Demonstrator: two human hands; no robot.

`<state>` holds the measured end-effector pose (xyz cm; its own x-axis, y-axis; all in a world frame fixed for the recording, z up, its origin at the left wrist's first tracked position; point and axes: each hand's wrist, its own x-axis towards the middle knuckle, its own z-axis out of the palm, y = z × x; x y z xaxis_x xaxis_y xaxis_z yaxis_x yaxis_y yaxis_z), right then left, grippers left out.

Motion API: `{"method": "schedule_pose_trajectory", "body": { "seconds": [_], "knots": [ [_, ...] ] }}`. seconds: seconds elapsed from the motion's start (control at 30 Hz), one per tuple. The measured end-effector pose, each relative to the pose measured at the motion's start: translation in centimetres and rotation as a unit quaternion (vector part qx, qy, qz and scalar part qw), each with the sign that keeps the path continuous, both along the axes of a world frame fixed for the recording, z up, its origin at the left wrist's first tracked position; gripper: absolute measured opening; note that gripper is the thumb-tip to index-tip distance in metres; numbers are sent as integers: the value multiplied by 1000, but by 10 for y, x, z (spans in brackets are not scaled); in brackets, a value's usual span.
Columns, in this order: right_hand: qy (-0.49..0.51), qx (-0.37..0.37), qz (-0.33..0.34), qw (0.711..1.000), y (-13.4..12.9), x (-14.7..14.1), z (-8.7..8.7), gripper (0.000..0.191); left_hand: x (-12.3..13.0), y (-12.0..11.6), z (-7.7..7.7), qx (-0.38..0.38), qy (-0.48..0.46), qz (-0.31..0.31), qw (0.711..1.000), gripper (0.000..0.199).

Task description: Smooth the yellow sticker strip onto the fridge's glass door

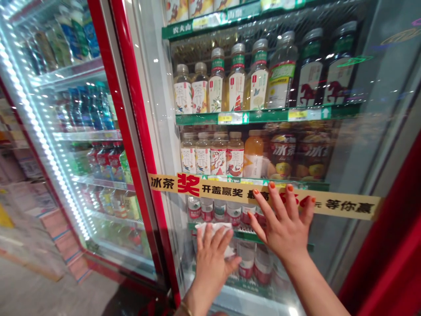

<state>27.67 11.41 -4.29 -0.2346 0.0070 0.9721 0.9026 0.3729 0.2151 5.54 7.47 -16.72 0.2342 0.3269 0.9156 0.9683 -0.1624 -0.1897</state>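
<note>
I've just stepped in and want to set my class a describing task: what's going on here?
A person's bare left hand appears to press a crumpled white tissue against a clear glass cooler door. The right hand is spread open to its right, fingers over a long pale-yellow strip with black and red lettering. Behind the closed door, plastic drink bottles stand in rows; neither hand holds one.

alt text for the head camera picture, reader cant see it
A person's left hand presses a white cloth or tissue to a glass fridge door, while the right hand lies spread over a yellow printed strip across it. Drink bottles line the shelves behind the glass; another lit fridge stands at left.
</note>
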Motion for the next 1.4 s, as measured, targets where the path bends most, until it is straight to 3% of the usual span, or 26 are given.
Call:
{"method": "schedule_pose_trajectory", "body": {
  "seconds": [0.07,0.13,0.2,0.27,0.33,0.4,0.47,0.5,0.57,0.63,0.7,0.73,0.8,0.87,0.93,0.97,1.03,1.1,1.17,1.23,1.3,1.4],
  "knots": [
    [-3,2,2,1000,0,0,0,85,-34,4,16,6,-69,46,997,92],
    [-2,7,2,1000,0,-1,0,84,-54,14,55,25,-153,81,984,93],
    [0,11,1,1000,1,-3,1,82,-51,22,93,36,-223,87,970,90],
    [1,8,5,1000,1,-5,2,82,-27,24,110,24,-204,60,977,92],
    [-2,4,14,1000,-2,-3,4,82,-1,18,99,7,-101,16,995,96],
    [-14,-6,33,999,-6,5,4,80,6,10,72,4,3,-19,1000,97],
    [-22,-19,47,998,-11,20,1,76,-12,4,53,13,40,-24,999,94],
    [-19,-22,46,999,-13,30,-2,75,-27,3,52,15,23,-9,1000,92],
    [10,-25,27,999,-14,48,-9,75,-57,7,68,12,-59,39,997,90],
    [43,-23,5,999,-10,61,-18,75,-70,13,98,7,-153,78,985,91],
    [59,-19,-8,998,-3,67,-25,75,-57,19,122,11,-186,76,980,92],
    [60,-17,-11,998,1,67,-28,75,-43,20,126,12,-174,64,983,94],
    [57,-12,-15,998,6,66,-32,75,-13,18,114,10,-106,37,994,97],
    [58,-11,-19,998,8,66,-34,76,3,13,85,8,-30,16,999,98],
    [59,-13,-24,998,8,66,-35,78,-2,9,59,16,7,7,1000,95],
    [58,-15,-27,998,8,67,-36,79,-12,8,54,22,-5,11,1000,93],
    [53,-18,-31,998,8,68,-36,82,-33,12,64,38,-87,33,995,88],
    [49,-18,-33,998,8,69,-36,83,-42,19,96,50,-193,53,979,84],
    [48,-15,-32,998,9,69,-36,83,-30,26,129,51,-241,52,968,84],
    [45,-13,-27,999,9,69,-35,84,-3,26,141,37,-201,36,978,90],
    [41,-9,-25,999,8,68,-34,86,22,22,124,29,-100,11,994,93],
    [42,-9,-30,999,7,68,-33,87,21,12,72,25,38,-22,999,87]
  ]
}}
